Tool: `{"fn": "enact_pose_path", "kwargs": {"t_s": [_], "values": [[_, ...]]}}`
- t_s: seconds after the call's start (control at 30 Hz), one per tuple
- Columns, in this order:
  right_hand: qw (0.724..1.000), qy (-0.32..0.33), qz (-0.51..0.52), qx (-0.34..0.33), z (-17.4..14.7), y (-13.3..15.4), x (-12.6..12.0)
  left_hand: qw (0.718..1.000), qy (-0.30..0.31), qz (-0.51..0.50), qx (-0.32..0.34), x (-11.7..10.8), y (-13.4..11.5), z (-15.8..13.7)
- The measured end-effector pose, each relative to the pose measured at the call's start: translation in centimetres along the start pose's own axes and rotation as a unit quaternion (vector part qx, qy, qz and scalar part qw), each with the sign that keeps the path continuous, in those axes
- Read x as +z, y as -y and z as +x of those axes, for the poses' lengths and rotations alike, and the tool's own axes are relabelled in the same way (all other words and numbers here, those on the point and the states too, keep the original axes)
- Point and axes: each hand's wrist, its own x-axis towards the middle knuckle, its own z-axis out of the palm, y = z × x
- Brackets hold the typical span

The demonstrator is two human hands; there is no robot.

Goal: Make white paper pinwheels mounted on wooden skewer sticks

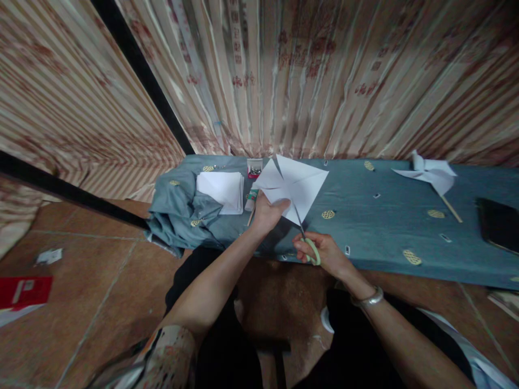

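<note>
1. Paper [306, 181], one sheet, is spreading above the blue cloth [360, 237] before you; your left hand [272, 212] is clamping it, thumb on top.
2. Your right hand [324, 253] is gripping one pair of scissors [314, 249], blades meeting the sheet.
3. One tube [251, 200], one wooden stick [252, 216] and one small box [254, 168] are crowding the sheet's left side, one white stack [221, 189] beyond.
4. One pinwheel [440, 174] and one dark device [500, 222] are lying well to your right.
</note>
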Motion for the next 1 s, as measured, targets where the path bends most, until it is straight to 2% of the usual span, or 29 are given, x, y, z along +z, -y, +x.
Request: {"fn": "enact_pose_path", "kwargs": {"t_s": [0.4,1.0], "values": [[0.999,0.000,-0.036,-0.039,0.09,-0.47,-0.36,0.999,0.023,0.038,0.011,0.11,0.17,-0.60],[0.999,-0.022,-0.025,-0.014,0.08,-0.15,-0.20,0.999,0.017,0.048,-0.003,0.22,0.50,-0.96]]}}
